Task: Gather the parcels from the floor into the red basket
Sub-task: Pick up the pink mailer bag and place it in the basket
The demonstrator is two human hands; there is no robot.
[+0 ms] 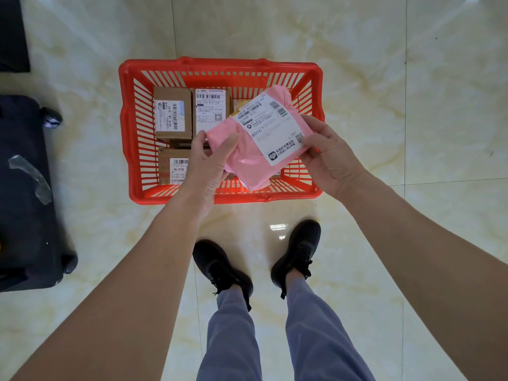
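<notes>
Both hands, left (pixel 204 163) and right (pixel 330 158), clamp a pink parcel (pixel 247 149) over the red basket (pixel 220 67); boxes (pixel 172 114) already inside, floor looks cleared.

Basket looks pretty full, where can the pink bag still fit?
The red basket is crowded on its left: three cardboard boxes cover that side. The right part is hidden by the pink parcel held in the left hand and right hand, so room there cannot be told.

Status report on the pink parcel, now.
Left hand and right hand both gripping pink mailer, held above red basket. Cardboard boxes already inside. Nothing blocking the drop.
</notes>
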